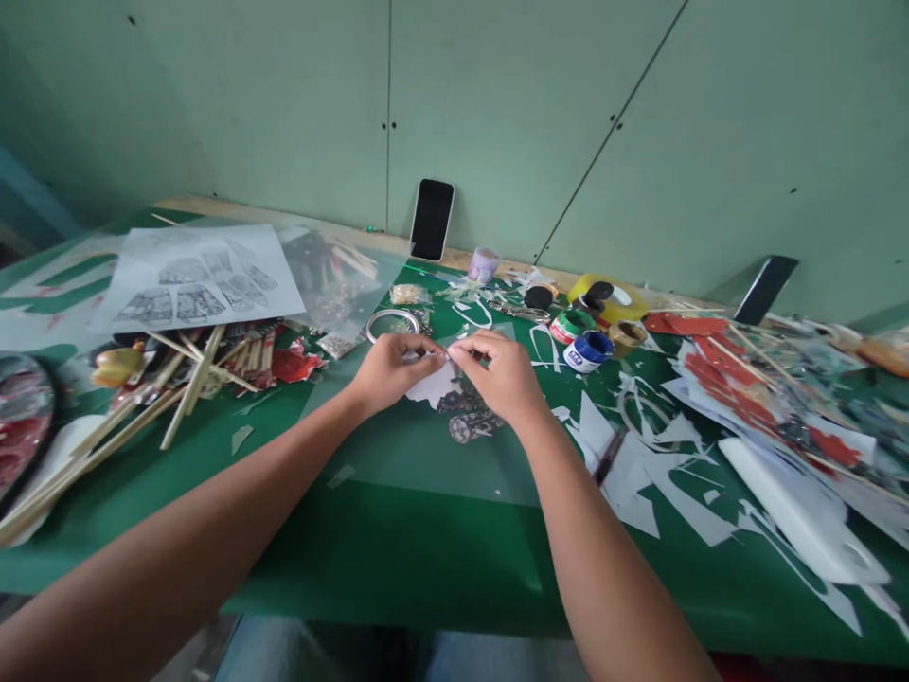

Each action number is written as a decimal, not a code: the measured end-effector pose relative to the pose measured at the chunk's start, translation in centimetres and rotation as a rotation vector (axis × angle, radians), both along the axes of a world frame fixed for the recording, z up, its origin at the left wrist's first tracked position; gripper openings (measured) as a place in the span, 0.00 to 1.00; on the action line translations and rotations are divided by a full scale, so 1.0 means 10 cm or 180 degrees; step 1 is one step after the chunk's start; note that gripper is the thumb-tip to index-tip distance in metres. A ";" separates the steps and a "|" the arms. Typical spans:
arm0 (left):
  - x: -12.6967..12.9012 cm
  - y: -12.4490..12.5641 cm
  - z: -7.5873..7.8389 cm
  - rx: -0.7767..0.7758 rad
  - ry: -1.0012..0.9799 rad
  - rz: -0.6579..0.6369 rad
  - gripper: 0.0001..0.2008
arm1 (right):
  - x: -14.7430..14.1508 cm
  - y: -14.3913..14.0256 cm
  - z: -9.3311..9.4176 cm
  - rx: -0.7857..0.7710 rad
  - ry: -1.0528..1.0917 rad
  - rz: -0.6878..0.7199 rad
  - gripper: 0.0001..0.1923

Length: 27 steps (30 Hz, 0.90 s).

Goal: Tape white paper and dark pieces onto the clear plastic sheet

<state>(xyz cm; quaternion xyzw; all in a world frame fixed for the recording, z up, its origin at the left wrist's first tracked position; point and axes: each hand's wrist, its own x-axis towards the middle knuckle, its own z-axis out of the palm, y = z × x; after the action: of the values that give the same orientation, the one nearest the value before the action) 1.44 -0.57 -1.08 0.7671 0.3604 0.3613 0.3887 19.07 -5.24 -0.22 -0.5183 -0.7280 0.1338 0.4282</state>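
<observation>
My left hand (398, 371) and my right hand (499, 371) meet fingertip to fingertip above the table, both closed in a pinch. Between them is a small white paper piece (426, 388), its upper edge at the fingertips; the exact grip is partly hidden by the fingers. Just beneath my right hand lie dark patterned paper cut-outs (472, 424), partly covered by that hand. They rest on a translucent sheet (398, 464) spread on the green tabletop (398, 559). A roll of tape (393, 314) sits right behind my left hand.
Paint jars (588, 351) stand behind my right hand. A craft knife (609, 457) lies among white paper scraps (686, 483) to the right. Wooden sticks (193, 386) and a printed sheet (203, 244) are piled at left. One phone (432, 220) leans on the wall, another phone (765, 290) further right.
</observation>
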 end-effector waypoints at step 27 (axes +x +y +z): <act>-0.07 0.03 0.08 -0.0240 0.0138 -0.0461 0.14 | 0.04 -0.04 0.04 -0.0403 -0.0022 0.0403 0.11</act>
<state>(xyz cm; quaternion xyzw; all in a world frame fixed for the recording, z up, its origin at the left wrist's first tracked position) 0.70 -0.29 -0.28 0.7836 0.3256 0.3017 0.4346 19.49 -5.63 0.21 -0.4978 -0.7509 0.2046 0.3829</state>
